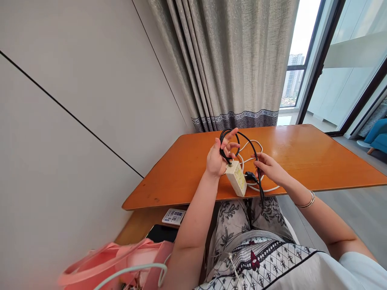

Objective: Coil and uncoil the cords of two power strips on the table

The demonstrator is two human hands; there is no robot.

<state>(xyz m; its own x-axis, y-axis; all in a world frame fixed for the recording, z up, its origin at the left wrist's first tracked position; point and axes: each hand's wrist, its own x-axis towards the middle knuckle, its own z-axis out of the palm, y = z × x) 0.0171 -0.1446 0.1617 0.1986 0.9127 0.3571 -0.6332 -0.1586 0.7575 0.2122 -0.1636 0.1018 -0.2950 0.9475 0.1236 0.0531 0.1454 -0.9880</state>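
Loops of a black cable (221,139) are held in my left hand (218,159), curling around its partly spread fingers. Close below that palm is a cream-coloured adapter box (236,179) with a yellowish label, tilted at the table's front edge; the cable enters its top end. My right hand (269,168) pinches a further stretch of the same cable between thumb and fingers. Between box and right hand shows a black plug (250,176). Part of the cable dangles past the table edge over my lap. Behind, a white cable (256,141) lies in loose loops on the table.
The orange-brown wooden table (302,157) meets a pale wall (75,121) at left and a grey curtain (238,60) behind. Below its left front edge are a white printed box (173,216), a dark flat object (162,233) and a pink bag (121,262).
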